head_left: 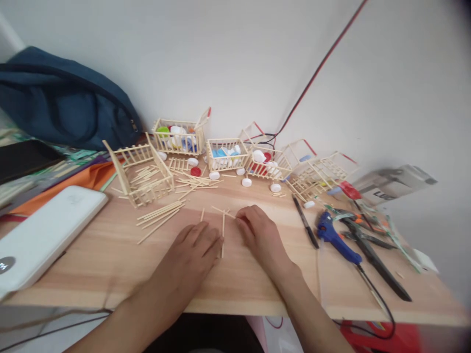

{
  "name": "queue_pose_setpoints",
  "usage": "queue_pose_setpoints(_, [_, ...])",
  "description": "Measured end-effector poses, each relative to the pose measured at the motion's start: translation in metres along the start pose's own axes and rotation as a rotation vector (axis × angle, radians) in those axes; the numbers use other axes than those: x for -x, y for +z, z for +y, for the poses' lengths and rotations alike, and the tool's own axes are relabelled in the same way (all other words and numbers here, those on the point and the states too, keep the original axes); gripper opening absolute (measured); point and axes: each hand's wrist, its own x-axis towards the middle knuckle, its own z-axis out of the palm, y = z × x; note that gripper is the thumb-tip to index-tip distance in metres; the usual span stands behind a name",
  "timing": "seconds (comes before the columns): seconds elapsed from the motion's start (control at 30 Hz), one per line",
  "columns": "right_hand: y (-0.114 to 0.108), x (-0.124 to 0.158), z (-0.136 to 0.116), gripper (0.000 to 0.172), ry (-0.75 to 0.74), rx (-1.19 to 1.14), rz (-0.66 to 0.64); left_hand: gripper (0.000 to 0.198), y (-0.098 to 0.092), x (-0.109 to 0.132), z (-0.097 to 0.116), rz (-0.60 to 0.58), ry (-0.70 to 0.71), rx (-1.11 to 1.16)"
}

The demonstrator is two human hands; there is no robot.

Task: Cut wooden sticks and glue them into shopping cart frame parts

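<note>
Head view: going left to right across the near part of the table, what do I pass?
White flat device → loose wooden sticks → left hand → single wooden stick → right hand → black pen → blue glue gun.

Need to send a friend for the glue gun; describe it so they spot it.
On the wooden table, look right of the right hand, past the black pen. The glue gun lies flat there, the only bright blue tool among dark ones.

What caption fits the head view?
On a wooden table, left hand and right hand lie beside thin sticks; stick-built carts behind, blue glue gun nearby.
</note>
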Motion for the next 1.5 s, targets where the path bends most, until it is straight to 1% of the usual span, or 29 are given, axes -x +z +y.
queue_pose_setpoints(0.13, [0.004, -0.002, 0.0, 0.008, -0.032, 0.007, 0.008, 0.025, -0.011, 0.0, -0.001, -0.024, -0.011, 0.037])
queue_pose_setpoints(0.23, [0.007, -0.005, 0.0, 0.009, -0.062, -0.004, -0.006, 0.025, -0.018, 0.005, -0.008, 0.004, -0.059, 0.029])
queue_pose_setpoints(0.33, [0.01, -0.008, -0.001, 0.009, -0.072, 0.006, -0.016, 0.028, -0.015, 0.013, -0.016, 0.05, -0.059, -0.01])
queue_pose_setpoints(0.47, [0.013, -0.01, -0.006, 0.008, -0.073, 0.03, -0.007, 0.031, -0.003, 0.02, -0.022, 0.109, 0.016, -0.037])
queue_pose_setpoints(0.57, [0.013, -0.013, -0.01, 0.01, -0.073, 0.062, 0.001, 0.032, 0.0, 0.02, -0.023, 0.112, 0.019, -0.034])
queue_pose_setpoints(0.7, [0.012, -0.016, -0.01, 0.011, -0.066, 0.096, 0.0, 0.033, -0.001, 0.016, -0.023, 0.108, 0.028, -0.031])
queue_pose_setpoints(0.8, [0.011, -0.016, -0.008, 0.01, -0.07, 0.1, 0.027, 0.033, -0.004, 0.014, -0.023, 0.11, 0.029, -0.017])
queue_pose_setpoints(0.97, [0.006, -0.015, -0.014, 0.011, -0.068, 0.116, 0.048, 0.03, -0.015, 0.006, -0.029, 0.135, -0.011, 0.04])
queue_pose_setpoints(1.0, [0.005, -0.016, -0.016, 0.012, -0.066, 0.118, 0.042, 0.029, -0.018, 0.003, -0.03, 0.134, -0.027, 0.055])
queue_pose_setpoints(1.07, [0.002, -0.019, -0.018, 0.012, -0.065, 0.117, 0.032, 0.028, -0.024, -0.002, -0.034, 0.094, -0.071, 0.088])
queue_pose_setpoints(1.17, [0.002, -0.02, -0.017, 0.012, -0.071, 0.101, 0.038, 0.021, -0.027, -0.008, -0.034, -0.022, -0.15, 0.143])
queue_pose_setpoints(1.23, [0.004, -0.019, -0.013, 0.012, -0.078, 0.087, 0.048, 0.018, -0.026, -0.008, -0.031, -0.075, -0.194, 0.173])
queue_pose_setpoints(1.33, [0.01, -0.017, -0.007, 0.012, -0.103, 0.078, 0.031, 0.019, -0.022, -0.005, -0.026, -0.077, -0.213, 0.185])
queue_pose_setpoints(1.5, [0.015, -0.019, -0.005, 0.011, -0.116, 0.105, 0.009, 0.025, -0.015, 0.002, -0.023, -0.023, -0.197, 0.184])
